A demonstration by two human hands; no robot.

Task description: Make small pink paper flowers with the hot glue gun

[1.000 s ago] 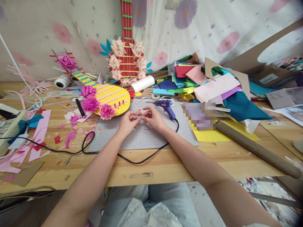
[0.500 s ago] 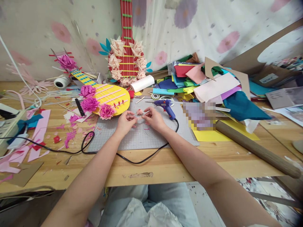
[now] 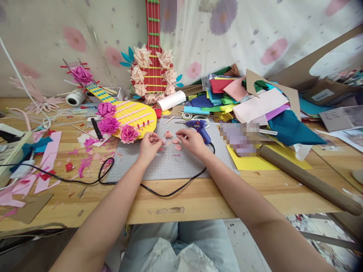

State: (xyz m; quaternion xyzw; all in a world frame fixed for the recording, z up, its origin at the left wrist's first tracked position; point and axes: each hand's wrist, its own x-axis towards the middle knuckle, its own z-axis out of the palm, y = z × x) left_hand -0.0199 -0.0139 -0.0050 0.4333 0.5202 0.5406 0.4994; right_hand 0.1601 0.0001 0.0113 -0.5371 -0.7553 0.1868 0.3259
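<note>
Over the grey cutting mat [image 3: 159, 170], the left hand [image 3: 149, 146] pinches a small pale piece [image 3: 163, 141]; the right hand [image 3: 191, 142] hovers apart, fingers curled, and whether they meet I cannot tell. Pink petals [image 3: 177, 147] lie on the mat between both hands, a blue glue gun [image 3: 203, 133] toward its far right.

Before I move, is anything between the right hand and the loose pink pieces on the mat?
Nothing visible: the pink pieces lie on the grey mat just left of the right hand. The blue glue gun lies behind the hand, not between.
</note>
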